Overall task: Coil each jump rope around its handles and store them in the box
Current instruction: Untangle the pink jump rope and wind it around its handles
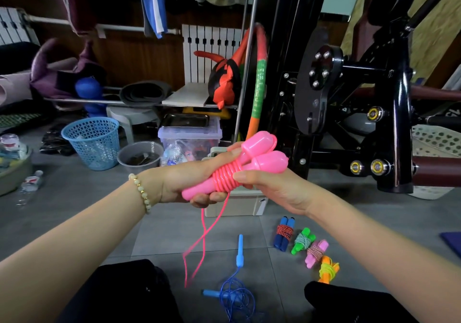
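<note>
Our black trousers (119,297) fill the bottom edge, and between the knees, well below both grips, a blue jump rope (237,292) lies loose on the grey floor (174,230), its cord in a tangle and its two handles apart. Above it the left grip (189,180), with a bead bracelet (142,192) on its wrist, is closed around the lower ends of the two handles of the pink jump rope (252,160), which lie side by side and point up to the right. The right grip (269,185) clasps the same pair from the other side, its thumb laid on the coils (225,179) wound tight round the middle of the handles. From under the left grip the rest of the pink cord (199,245) hangs down in a long loop. Just behind the grips stands a white box (239,205). Below the right grip four wound ropes lie in a row on the floor: a blue-handled bundle (284,234), a green bundle (303,241), a pink bundle (315,250) and an orange bundle (328,269)
</note>
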Demonstrator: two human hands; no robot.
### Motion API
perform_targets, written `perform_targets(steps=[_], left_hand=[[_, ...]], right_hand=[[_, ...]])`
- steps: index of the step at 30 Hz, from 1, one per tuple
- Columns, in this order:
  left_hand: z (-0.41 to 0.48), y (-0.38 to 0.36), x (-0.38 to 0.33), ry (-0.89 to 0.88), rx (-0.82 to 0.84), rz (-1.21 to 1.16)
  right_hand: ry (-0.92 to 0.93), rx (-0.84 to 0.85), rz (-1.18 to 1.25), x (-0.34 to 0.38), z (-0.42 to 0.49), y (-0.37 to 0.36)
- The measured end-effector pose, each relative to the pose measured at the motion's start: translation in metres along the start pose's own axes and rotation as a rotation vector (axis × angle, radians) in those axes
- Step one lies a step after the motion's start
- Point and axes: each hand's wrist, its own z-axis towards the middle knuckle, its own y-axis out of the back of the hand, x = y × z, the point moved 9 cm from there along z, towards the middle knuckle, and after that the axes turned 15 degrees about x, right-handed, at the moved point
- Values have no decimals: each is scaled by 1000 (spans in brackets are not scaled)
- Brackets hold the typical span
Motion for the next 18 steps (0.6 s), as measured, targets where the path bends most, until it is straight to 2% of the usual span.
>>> perform_targets(steps=[3, 7, 11, 15, 18], left_hand=[[0, 1, 4, 25, 31, -8], [-2, -4, 9, 69, 75, -31], [-2, -7, 16, 90, 105, -51], [-6, -2, 17, 112, 68, 15], [-13, 5, 9, 101, -27, 146]], right_hand=[[25, 33, 27, 1, 2, -3], [-74, 134, -7, -12, 2, -15], [-122, 90, -59, -18, -1, -17], [-163, 108, -144, -16, -3, -17], [-214, 99, -194, -21, -3, -17]])
